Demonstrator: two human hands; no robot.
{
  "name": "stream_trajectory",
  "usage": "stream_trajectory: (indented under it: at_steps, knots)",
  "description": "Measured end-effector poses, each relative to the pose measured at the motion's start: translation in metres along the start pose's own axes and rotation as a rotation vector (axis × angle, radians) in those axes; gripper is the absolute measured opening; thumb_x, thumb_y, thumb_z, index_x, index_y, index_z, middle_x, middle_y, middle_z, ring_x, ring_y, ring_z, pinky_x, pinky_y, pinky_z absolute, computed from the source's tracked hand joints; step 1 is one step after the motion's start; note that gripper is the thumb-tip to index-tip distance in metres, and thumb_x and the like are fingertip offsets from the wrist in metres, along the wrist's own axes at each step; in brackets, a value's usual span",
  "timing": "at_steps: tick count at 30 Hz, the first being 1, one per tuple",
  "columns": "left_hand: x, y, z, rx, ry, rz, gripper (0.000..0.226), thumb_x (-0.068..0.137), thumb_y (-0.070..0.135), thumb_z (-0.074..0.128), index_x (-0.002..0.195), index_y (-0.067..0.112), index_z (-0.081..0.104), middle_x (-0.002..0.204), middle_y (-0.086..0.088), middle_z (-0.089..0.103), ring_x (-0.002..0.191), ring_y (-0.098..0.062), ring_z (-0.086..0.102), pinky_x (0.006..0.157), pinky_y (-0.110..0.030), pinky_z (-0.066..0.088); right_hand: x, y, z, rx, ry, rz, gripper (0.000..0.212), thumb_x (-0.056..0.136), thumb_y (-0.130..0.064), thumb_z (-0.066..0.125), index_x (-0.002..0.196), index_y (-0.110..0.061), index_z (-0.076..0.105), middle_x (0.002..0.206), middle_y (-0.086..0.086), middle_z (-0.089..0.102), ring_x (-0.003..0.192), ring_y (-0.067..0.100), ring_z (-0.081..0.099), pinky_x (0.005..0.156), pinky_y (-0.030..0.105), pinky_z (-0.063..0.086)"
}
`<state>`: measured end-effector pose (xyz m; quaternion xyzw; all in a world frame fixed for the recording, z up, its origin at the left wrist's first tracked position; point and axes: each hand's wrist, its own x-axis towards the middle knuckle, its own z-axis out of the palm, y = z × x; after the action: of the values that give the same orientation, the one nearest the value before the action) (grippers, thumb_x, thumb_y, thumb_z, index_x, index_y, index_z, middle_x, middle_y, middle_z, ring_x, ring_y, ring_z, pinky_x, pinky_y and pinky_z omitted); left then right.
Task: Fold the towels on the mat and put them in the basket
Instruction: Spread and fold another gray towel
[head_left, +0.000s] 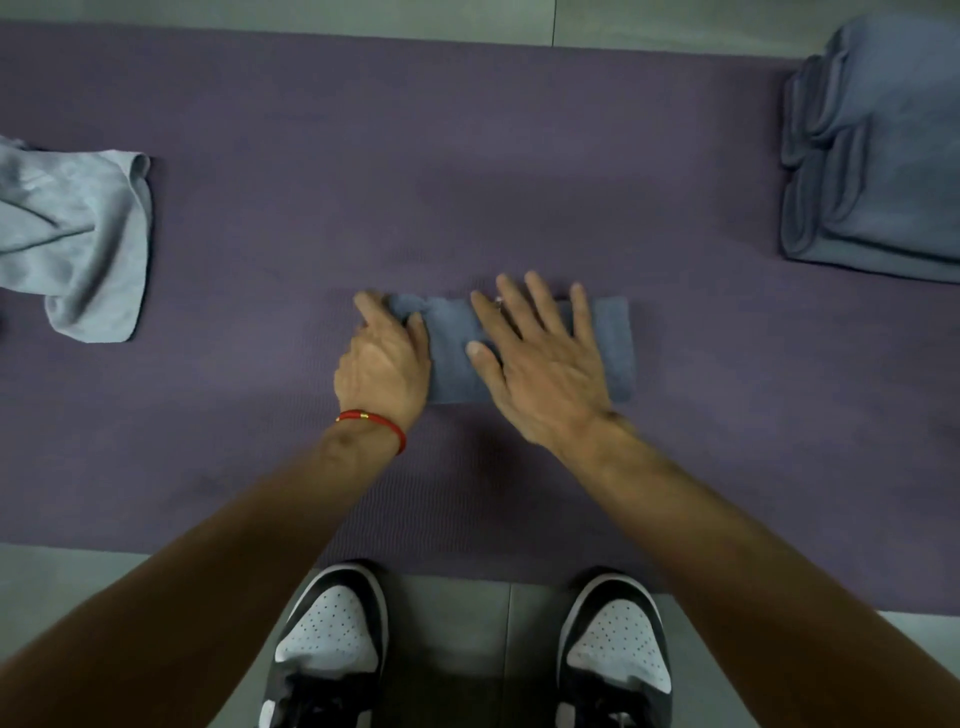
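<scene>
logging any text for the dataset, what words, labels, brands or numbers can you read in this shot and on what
None can be read.
Folded towel, crumpled towel, towel stack, mat: no label or print shows.
Shoes: no logo or lettering visible.
Red bracelet: no marking legible.

A small blue-grey towel (452, 353) lies folded into a short rectangle in the middle of the purple mat (311, 182) — its left end a little bunched. At the mat's left edge a pale grey towel (78, 234) lies crumpled and unfolded. At the right edge sits a stack of folded blue towels (878, 161) — rounded fold edges facing left, layers slightly offset.
</scene>
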<state>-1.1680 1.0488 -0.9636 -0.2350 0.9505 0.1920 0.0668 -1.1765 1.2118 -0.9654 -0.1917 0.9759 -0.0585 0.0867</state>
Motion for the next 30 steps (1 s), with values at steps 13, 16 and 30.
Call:
stream_trajectory:
  at_steps: [13, 16, 30]
  knots:
    - [0.0, 0.001, 0.023, 0.268, -0.021, 0.733, 0.056, 0.104, 0.038, 0.026, 0.151, 0.009, 0.034, 0.145, -0.009, 0.046, 0.137, -0.028, 0.038, 0.12, -0.049, 0.018, -0.018, 0.041, 0.031, 0.034, 0.096, 0.368, 0.067, 0.101, -0.049, 0.026, 0.158, -0.015, 0.025, 0.167, 0.005, 0.014, 0.155, 0.026, 0.009, 0.121, 0.061, 0.011]
    - [0.007, -0.008, 0.022, 0.212, -0.046, 0.777, 0.052, 0.104, 0.036, 0.026, 0.149, 0.014, 0.039, 0.138, -0.006, 0.05, 0.131, -0.027, 0.043, 0.12, -0.048, 0.019, -0.021, 0.042, 0.032, 0.12, 0.067, 0.46, 0.07, 0.101, -0.055, 0.021, 0.16, -0.019, 0.015, 0.169, 0.003, 0.001, 0.154, 0.03, 0.007, 0.121, 0.06, 0.013]
    - [0.022, -0.005, -0.011, -0.184, -0.351, -0.142, 0.067, 0.087, 0.031, 0.072, 0.139, 0.001, 0.042, 0.128, -0.023, 0.059, 0.119, -0.038, 0.057, 0.098, -0.041, 0.047, -0.014, 0.007, 0.011, -0.001, -0.067, 0.765, 0.086, 0.098, -0.061, 0.035, 0.16, -0.01, 0.005, 0.125, 0.032, 0.05, 0.112, 0.04, 0.05, 0.075, 0.047, 0.048]
